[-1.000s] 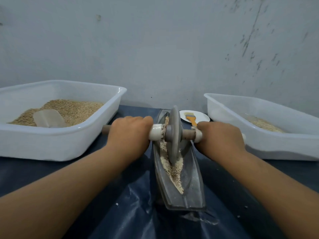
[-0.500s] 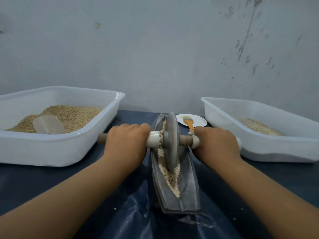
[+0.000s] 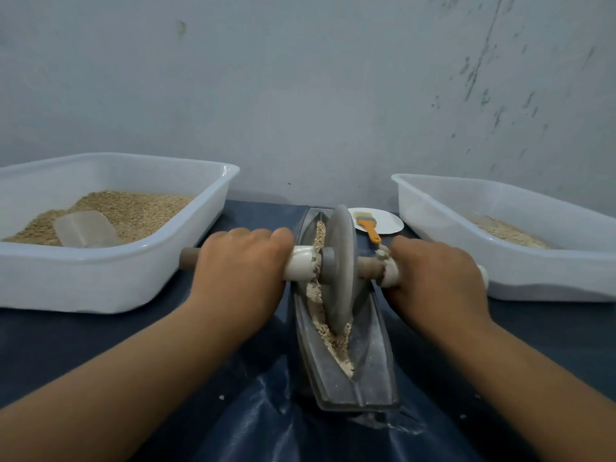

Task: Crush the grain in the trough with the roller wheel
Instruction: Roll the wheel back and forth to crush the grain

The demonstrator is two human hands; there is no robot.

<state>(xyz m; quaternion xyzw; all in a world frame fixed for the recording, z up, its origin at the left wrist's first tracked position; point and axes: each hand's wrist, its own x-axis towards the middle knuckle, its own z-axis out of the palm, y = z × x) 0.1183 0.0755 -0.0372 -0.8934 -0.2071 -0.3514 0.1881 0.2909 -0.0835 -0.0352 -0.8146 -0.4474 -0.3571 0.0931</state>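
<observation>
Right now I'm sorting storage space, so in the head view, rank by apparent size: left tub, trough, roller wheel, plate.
1. Left tub, largest.
2. Trough; it runs toward the camera, so nearness may inflate it.
3. Roller wheel.
4. Plate, smallest, though it sits farthest back and is partly hidden by the wheel.

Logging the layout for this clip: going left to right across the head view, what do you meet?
Left tub with scoop in grain → left hand → roller wheel in the trough → right hand → right tub.
</observation>
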